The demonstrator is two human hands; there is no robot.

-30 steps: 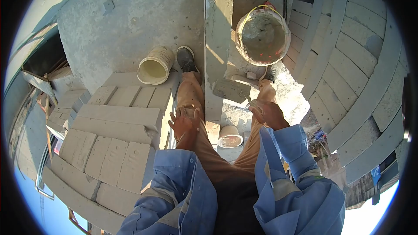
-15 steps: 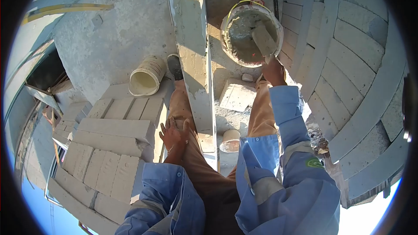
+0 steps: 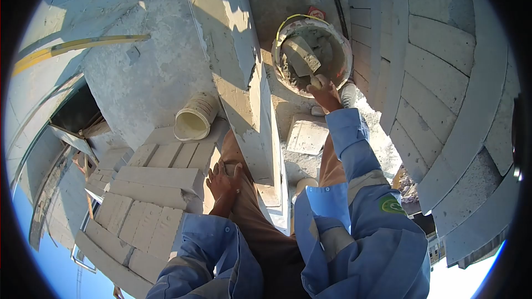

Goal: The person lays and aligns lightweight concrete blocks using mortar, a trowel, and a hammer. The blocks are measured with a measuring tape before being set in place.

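Note:
My right hand (image 3: 326, 95) is closed around the handle of a trowel (image 3: 301, 56). Its broad, mortar-smeared blade is inside a white bucket (image 3: 347, 51), on the left side of the opening. Wet grey mortar (image 3: 328, 41) shows in the bucket beside the blade. My left hand (image 3: 224, 185) lies on my left leg, fingers spread, holding nothing. Between my legs and the left floor stands a narrow block wall (image 3: 235, 86) with mortar on its face.
An empty pale bucket (image 3: 197, 116) lies tipped on its side at the left, near stacked blocks (image 3: 149, 221). A hammer (image 3: 337, 8) leans behind the mortar bucket. Block walls (image 3: 432, 83) rise on the right. A loose block (image 3: 307, 135) lies on the ground.
My right hand has moved the trowel leftward inside the bucket, and its blade now points up and left. The left hand stays on my leg. The whole view has shifted slightly.

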